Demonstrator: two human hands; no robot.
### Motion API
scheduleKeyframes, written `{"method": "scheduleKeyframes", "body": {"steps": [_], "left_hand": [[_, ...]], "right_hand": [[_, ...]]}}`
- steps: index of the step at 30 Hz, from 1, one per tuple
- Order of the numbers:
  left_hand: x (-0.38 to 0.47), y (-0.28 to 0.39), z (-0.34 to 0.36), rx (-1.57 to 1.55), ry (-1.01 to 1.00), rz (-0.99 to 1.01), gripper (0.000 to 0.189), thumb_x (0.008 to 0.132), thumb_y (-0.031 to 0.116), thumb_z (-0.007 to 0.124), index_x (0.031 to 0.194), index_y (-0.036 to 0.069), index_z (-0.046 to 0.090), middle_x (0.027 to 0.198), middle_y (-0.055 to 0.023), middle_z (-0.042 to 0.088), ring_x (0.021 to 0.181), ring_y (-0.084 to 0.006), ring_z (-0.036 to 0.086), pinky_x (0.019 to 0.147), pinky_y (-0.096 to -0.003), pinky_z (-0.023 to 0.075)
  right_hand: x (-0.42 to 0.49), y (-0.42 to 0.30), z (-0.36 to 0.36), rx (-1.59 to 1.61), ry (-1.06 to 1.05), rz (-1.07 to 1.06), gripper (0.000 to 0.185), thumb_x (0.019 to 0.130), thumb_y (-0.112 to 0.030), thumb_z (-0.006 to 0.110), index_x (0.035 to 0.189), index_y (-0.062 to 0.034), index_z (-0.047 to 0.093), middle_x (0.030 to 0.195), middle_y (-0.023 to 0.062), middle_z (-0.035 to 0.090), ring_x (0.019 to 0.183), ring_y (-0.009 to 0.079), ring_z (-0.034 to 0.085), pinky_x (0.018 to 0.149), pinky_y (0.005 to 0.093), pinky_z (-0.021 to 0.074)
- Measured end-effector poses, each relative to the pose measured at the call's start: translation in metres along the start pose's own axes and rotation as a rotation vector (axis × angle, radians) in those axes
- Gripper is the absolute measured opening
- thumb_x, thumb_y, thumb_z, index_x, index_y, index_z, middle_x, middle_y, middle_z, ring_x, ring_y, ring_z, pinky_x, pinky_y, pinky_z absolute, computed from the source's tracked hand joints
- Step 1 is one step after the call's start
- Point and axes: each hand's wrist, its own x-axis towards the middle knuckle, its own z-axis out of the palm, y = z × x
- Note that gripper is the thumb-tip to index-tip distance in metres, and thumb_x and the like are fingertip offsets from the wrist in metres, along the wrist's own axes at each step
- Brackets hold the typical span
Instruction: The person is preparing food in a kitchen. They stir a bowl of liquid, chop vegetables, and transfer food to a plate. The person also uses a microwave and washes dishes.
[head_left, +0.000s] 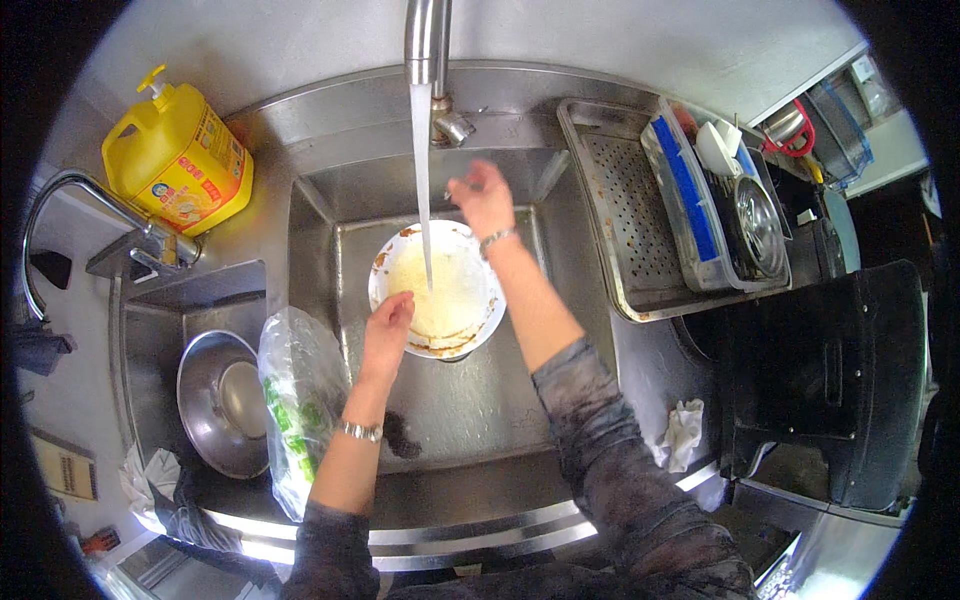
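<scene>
A white plate (491, 300) lies in the large steel sink (480, 420), with brown food residue around its rim and pale yellowish liquid in its middle. Water (421, 150) runs from the steel faucet (422, 45) straight into it. Over the plate's lower left rim is my left hand (388, 322), its fingertips drawn together; whether they grip the rim is hidden. My right hand (484, 196), blurred, hovers above the plate's upper right edge, to the right of the stream. Its fingers are bent and somewhat apart, and I see nothing clearly held in them.
Left of the sink stands a yellow pump jug (180, 157). A steel bowl (221, 405) sits in a smaller basin, beside a clear plastic bag with green contents (296, 412). On the right, a perforated tray (622, 187) bears a plastic bin (694, 202) of dishes. A crumpled white cloth (682, 435) lies nearby.
</scene>
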Motion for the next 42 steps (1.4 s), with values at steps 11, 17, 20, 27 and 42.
{"method": "scheduleKeyframes", "body": {"steps": [11,17,20,27,42], "left_hand": [[-0.1,-0.039,-0.027,-0.022,-0.04,-0.08,0.025,0.096,0.009,0.057,0.118,-0.001,0.062,0.105,-0.0076,0.068,0.099,-0.0128,0.062,0.089,-0.0259,0.0478],[-0.115,-0.042,-0.024,-0.025,-0.056,-0.075,0.025,0.095,0.005,0.055,0.118,-0.001,0.062,0.106,-0.0067,0.067,0.1,-0.0143,0.061,0.09,-0.0274,0.0469],[-0.119,-0.04,-0.023,-0.005,-0.062,-0.083,0.025,0.095,0.004,0.054,0.118,-0.001,0.062,0.105,-0.0064,0.067,0.099,-0.0142,0.061,0.09,-0.0275,0.0468],[-0.125,-0.048,-0.027,0.033,-0.075,-0.008,0.024,0.095,0.003,0.056,0.118,-0.002,0.061,0.107,-0.0079,0.067,0.099,-0.013,0.063,0.089,-0.026,0.0487],[-0.154,-0.073,-0.036,0.062,-0.124,-0.129,0.026,0.096,0.01,0.057,0.119,0.0,0.061,0.105,-0.006,0.067,0.096,-0.0114,0.06,0.087,-0.0243,0.0465]], "right_hand": [[0.104,-0.053,-0.011,0.216,-0.214,0.285,0.025,0.079,-0.013,0.07,0.099,0.0003,0.066,0.088,0.0122,0.067,0.063,0.0189,0.067,0.055,0.0297,0.0572],[0.099,-0.045,-0.006,0.106,-0.151,0.22,0.022,0.08,-0.015,0.068,0.097,-0.0017,0.069,0.081,0.01,0.07,0.059,0.0183,0.069,0.058,0.0283,0.0551],[0.097,-0.046,-0.006,0.088,-0.153,0.221,0.024,0.081,-0.017,0.067,0.099,-0.0019,0.069,0.082,0.0113,0.072,0.061,0.0178,0.07,0.059,0.0277,0.0544],[0.087,-0.048,-0.005,0.092,-0.098,0.197,0.023,0.084,-0.016,0.064,0.101,-0.0019,0.069,0.085,0.012,0.072,0.061,0.0183,0.071,0.06,0.0283,0.055],[0.086,-0.049,-0.007,0.032,-0.157,0.136,0.029,0.085,-0.012,0.065,0.109,0.0036,0.066,0.091,0.0136,0.071,0.062,0.0162,0.07,0.055,0.0244,0.0547]]}}
